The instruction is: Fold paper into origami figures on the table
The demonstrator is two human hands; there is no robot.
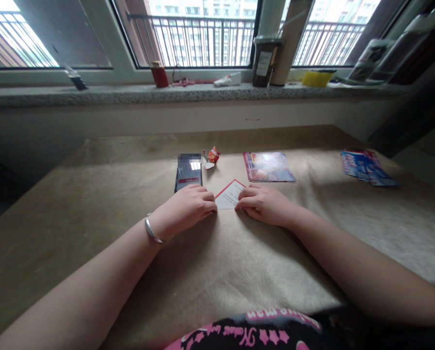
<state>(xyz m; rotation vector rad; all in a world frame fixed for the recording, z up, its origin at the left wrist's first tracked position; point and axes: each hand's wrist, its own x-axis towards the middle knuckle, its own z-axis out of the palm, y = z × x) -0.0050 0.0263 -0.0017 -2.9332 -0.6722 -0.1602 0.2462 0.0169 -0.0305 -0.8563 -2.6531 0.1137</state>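
A small sheet of paper (225,198), white with print and a red edge, lies on the table folded to a triangle with its point away from me. My left hand (192,204), with a silver bangle at the wrist, presses its curled fingers on the left corner. On the right corner are the bent fingers of my right hand (263,203). Both hands rest low on the tabletop, and their fingers hide the two corners. Just beyond my left hand lies a dark phone (188,171). Beside the phone stands a small red folded paper piece (212,156).
A stack of colourful printed sheets (270,167) lies beyond my right hand. Blue and red cards (367,167) are fanned at the table's far right. On the windowsill (130,97) stand a red container (159,75), a dark jar (264,63) and a yellow item (317,78).
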